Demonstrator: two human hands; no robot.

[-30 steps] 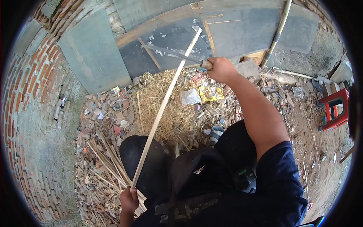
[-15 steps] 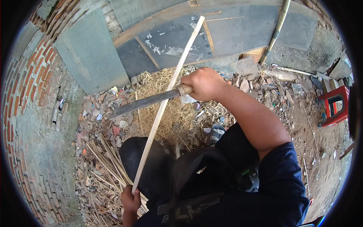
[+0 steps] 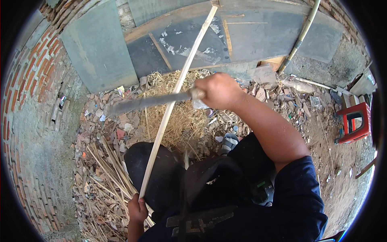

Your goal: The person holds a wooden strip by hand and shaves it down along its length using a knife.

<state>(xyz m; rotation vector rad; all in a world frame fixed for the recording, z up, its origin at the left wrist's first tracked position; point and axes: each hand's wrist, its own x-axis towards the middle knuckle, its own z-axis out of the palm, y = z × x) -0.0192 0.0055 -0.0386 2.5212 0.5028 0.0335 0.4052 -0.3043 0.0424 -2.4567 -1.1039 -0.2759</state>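
A long pale strip of split bamboo or wood (image 3: 166, 117) slants from my lap up and away toward the far boards. Its near end is gripped in my left hand (image 3: 138, 208), fingers closed around it beside my left knee. My right hand (image 3: 217, 90) is closed on the wooden handle of a machete (image 3: 151, 101). The blade points left and crosses the strip about midway; it is blurred by motion. Whether its edge touches the strip, I cannot tell.
Pale shavings (image 3: 177, 123) lie heaped on the rubble ahead. Several more strips (image 3: 111, 165) rest at my left, near a brick wall (image 3: 32, 121). Grey boards (image 3: 262, 38) and a bamboo pole (image 3: 300, 38) stand behind. A red plastic stool (image 3: 356, 123) is at the right.
The machete has swung slightly, its blade now blurred and closer to level. The strip's far end has shifted a little farther up, and the view has tilted slightly.
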